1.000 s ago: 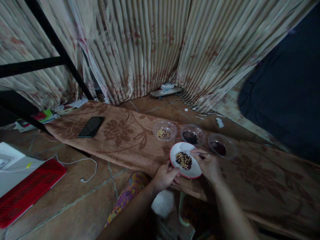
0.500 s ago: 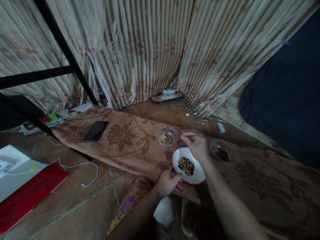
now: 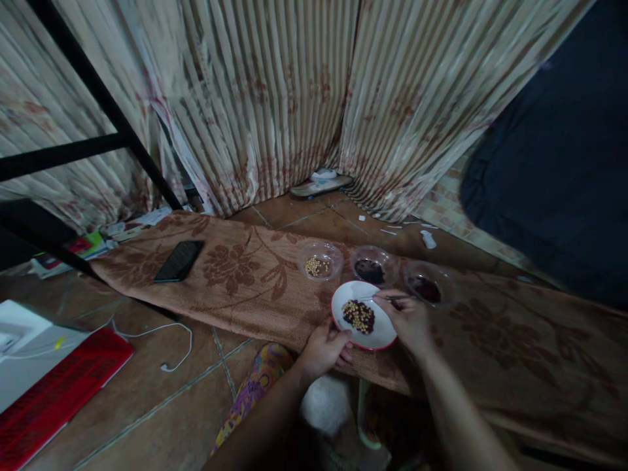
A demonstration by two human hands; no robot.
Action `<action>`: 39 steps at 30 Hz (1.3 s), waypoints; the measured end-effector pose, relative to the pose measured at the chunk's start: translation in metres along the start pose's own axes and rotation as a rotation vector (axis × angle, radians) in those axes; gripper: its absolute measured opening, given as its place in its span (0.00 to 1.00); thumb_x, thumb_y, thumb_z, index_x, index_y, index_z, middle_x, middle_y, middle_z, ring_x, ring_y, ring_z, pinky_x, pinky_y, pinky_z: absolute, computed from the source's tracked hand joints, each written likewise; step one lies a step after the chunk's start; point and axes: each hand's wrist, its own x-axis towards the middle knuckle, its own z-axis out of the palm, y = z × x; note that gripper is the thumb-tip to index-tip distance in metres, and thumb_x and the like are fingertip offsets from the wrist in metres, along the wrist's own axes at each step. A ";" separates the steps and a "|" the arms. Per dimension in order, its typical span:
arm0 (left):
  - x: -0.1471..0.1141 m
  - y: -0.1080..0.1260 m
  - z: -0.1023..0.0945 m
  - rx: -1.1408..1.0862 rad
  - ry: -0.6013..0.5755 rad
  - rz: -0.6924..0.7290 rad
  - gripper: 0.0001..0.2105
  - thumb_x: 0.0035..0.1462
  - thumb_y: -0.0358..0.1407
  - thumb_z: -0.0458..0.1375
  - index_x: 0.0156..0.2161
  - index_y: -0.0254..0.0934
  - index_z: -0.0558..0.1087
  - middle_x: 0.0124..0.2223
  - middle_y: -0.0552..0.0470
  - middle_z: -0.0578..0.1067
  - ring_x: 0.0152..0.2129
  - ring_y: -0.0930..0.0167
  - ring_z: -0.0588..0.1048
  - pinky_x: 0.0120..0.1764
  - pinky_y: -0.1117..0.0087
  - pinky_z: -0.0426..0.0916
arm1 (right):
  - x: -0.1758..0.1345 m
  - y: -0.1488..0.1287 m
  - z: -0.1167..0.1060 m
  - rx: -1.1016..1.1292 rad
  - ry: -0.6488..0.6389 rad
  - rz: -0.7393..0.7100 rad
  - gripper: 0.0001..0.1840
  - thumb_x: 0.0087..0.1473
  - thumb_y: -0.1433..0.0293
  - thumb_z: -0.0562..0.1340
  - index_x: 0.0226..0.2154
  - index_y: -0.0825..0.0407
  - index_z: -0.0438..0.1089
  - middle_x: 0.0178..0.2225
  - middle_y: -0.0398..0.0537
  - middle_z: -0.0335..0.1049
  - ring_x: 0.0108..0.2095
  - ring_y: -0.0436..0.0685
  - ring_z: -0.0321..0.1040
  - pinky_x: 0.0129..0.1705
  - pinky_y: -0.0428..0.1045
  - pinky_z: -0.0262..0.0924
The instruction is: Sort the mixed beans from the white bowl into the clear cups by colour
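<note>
Holding the red-rimmed white bowl [image 3: 346, 296] at its near left side, your left hand [image 3: 324, 350] has its thumb at the rim and its other fingers curled in below. Your right hand [image 3: 405, 320] is on the opposite side of the bowl, its thumb and fingertips pinched together on a slim tool [image 3: 369, 299] — whether that is a pair of tweezers or a narrow spoon is too small to tell. The tool's tip reaches in over the far part of the bowl, beside a heap of mixed beans [image 3: 359, 316], pale yellow ones among dark red ones.

The bowl is at the near edge of the cloth-covered tabletop [image 3: 275, 314]; whether it rests there fully or is partly lifted cannot be seen. Three clear plastic tubs stand in a row on its far side. Beyond it to the left, the first tub [image 3: 321, 249] has yellow beans [image 3: 316, 266] in it; just beyond the bowl, the middle tub [image 3: 375, 252] has blackish contents [image 3: 370, 271]; beyond it to the right, the third tub [image 3: 426, 268] has dark reddish contents [image 3: 426, 288]. Well to the left of the bowl, on the same floral cloth — a black smartphone [image 3: 179, 261] lies flat.
</note>
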 end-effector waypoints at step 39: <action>-0.002 0.007 0.001 0.010 0.023 -0.021 0.20 0.48 0.46 0.58 0.42 0.34 0.65 0.29 0.52 0.74 0.16 0.75 0.71 0.17 0.77 0.63 | 0.004 0.000 0.009 -0.075 -0.115 -0.064 0.12 0.50 0.60 0.61 0.30 0.50 0.74 0.31 0.47 0.77 0.33 0.57 0.72 0.37 0.48 0.63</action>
